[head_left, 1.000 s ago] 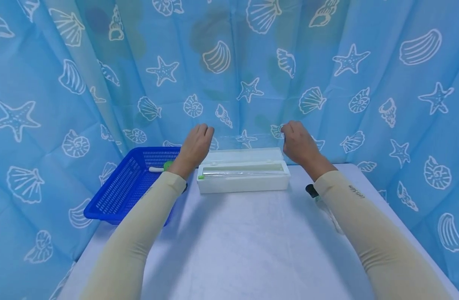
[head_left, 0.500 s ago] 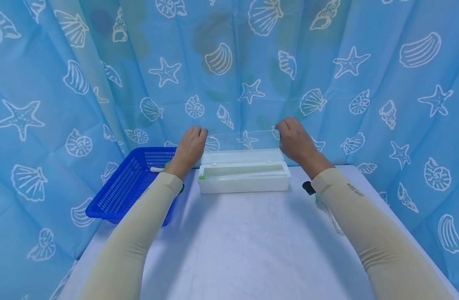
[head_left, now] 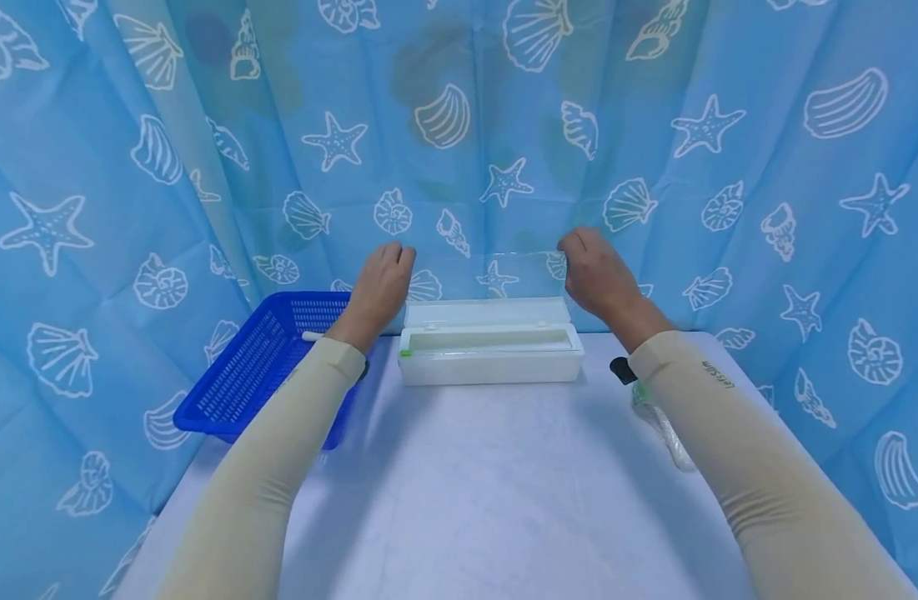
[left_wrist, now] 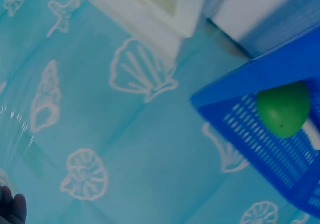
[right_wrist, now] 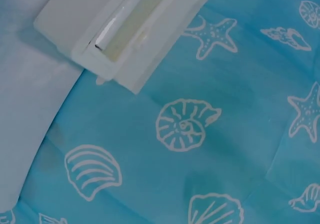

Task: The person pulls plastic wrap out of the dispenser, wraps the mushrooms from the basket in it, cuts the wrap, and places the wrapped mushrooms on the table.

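Above a white plastic-wrap dispenser (head_left: 492, 368), my two hands hold a clear sheet of plastic wrap (head_left: 466, 279) stretched between them. My left hand (head_left: 380, 285) pinches the sheet's left corner, and my right hand (head_left: 599, 277) pinches the right corner. The dispenser's lid (head_left: 489, 312) stands raised at the back. A green slider (head_left: 405, 353) sits at the left of its front edge. A shiny roll (right_wrist: 122, 22) lies inside the dispenser in the right wrist view. Only dark fingertips (left_wrist: 14, 209) show in the left wrist view.
Left of the dispenser stands a blue basket (head_left: 226, 383), holding a rounded green item (left_wrist: 284, 108) with a white handle (left_wrist: 312, 134). A white-and-green item (head_left: 672, 437), seemingly wrapped in film, lies partly under my right forearm. A shell-patterned curtain (head_left: 459, 125) hangs behind the table.
Both hands have risen slightly and spread a little apart. The plastic wrap between them now looks flatter and tauter, and the shiny fold across the dispenser's front has gone.
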`<state>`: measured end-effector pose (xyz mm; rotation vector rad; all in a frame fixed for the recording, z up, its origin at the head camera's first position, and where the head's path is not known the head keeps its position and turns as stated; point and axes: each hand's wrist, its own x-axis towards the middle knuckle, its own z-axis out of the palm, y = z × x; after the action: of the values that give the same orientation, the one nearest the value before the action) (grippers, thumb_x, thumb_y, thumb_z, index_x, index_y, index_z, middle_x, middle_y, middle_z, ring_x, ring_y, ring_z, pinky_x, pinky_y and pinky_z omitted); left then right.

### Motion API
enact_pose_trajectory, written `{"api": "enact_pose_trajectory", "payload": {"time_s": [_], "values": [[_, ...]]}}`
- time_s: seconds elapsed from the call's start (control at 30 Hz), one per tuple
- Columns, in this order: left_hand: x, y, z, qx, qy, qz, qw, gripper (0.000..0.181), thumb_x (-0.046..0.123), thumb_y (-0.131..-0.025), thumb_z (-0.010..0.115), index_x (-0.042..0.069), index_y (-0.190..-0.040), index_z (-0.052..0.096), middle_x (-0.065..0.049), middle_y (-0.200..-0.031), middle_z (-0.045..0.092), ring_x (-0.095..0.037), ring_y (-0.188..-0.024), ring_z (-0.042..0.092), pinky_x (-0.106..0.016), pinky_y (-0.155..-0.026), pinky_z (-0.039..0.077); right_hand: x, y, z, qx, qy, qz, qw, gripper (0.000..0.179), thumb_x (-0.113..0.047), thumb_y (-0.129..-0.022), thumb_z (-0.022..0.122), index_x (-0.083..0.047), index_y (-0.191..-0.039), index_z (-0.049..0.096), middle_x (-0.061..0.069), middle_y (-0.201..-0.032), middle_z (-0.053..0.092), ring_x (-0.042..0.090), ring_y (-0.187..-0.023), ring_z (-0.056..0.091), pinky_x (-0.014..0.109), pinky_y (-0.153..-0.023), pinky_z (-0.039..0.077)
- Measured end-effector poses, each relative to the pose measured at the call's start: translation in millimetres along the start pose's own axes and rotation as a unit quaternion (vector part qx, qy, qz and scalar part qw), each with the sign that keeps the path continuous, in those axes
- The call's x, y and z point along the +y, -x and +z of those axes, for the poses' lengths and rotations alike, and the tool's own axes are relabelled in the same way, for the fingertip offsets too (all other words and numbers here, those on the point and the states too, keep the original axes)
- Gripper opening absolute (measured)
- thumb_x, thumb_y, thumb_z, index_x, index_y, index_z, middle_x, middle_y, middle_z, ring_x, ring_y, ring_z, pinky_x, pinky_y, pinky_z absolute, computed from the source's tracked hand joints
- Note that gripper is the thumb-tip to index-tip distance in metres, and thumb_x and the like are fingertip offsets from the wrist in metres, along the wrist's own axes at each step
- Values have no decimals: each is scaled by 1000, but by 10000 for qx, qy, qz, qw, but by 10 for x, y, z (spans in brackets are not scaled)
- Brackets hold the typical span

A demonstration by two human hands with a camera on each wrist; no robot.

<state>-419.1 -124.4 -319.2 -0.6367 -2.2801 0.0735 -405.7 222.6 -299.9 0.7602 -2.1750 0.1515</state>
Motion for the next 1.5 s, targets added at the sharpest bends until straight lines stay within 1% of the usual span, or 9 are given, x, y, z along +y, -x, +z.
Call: {"api": "enact_pose_trajectory", "payload": {"time_s": [0.1,0.27,0.4,0.5,0.8,1.03,1.33,1.4,1.5], "values": [[36,-78,-73,179,35,118,9998,13,-2,-99,45,-4,-109,53,-14,-89,48,-25,-72,41,-35,-63,41,53,26,-57,85,-72,115,9999,19,11,-87,58,4,-104,54,17,-94,52,32,-92,55,39,-84,53],[74,-163,-163,200,-8,193,9996,15,-1,-100,43,-4,-111,52,-14,-91,47,-25,-74,41,-35,-64,40,90,54,-111,181,-208,181,9995,15,10,-87,57,5,-101,55,17,-92,52,33,-90,53,40,-81,52],[88,-184,-215,198,26,160,9997,16,-2,-99,44,-4,-113,52,-15,-93,48,-26,-77,42,-35,-67,41,91,61,-127,273,-268,131,9992,13,10,-87,54,5,-99,55,17,-89,52,33,-87,52,40,-76,52],[93,-198,-248,218,56,98,9997,17,-4,-98,45,-4,-114,52,-15,-94,48,-26,-78,43,-35,-67,42,99,55,-138,377,-271,113,9989,13,9,-88,53,5,-100,55,17,-88,51,32,-86,53,40,-74,52],[83,-239,-335,421,-36,10,9991,17,-2,-99,47,-3,-114,53,-14,-94,50,-25,-78,45,-33,-66,41,105,-6,-226,656,-246,58,9975,9,5,-91,54,5,-100,56,17,-88,52,33,-87,55,41,-78,54],[85,-230,-400,657,-27,133,9977,16,-4,-98,46,-4,-112,54,-14,-92,49,-25,-75,44,-33,-63,40,95,-36,-293,781,-343,17,9964,8,8,-92,53,6,-99,55,17,-88,51,33,-88,55,42,-79,54],[80,-227,-483,980,172,248,9947,16,-9,-95,47,-5,-108,55,-15,-88,48,-26,-72,42,-35,-61,37,68,-52,-391,987,-397,-65,9943,7,6,-93,51,6,-98,55,18,-87,50,33,-86,54,42,-78,54],[95,-202,-506,1013,184,268,9943,16,-7,-95,47,-6,-109,56,-15,-88,49,-26,-72,43,-35,-62,38,58,-34,-408,1030,-421,-120,9937,7,6,-92,51,6,-97,56,17,-87,50,33,-86,54,42,-77,54],[139,-121,-546,1072,220,340,9934,16,-5,-97,48,-5,-109,56,-15,-89,50,-26,-73,43,-35,-62,39,28,34,-442,1086,-485,-261,9926,7,8,-90,53,7,-96,56,18,-85,51,34,-84,54,42,-74,53]]}}
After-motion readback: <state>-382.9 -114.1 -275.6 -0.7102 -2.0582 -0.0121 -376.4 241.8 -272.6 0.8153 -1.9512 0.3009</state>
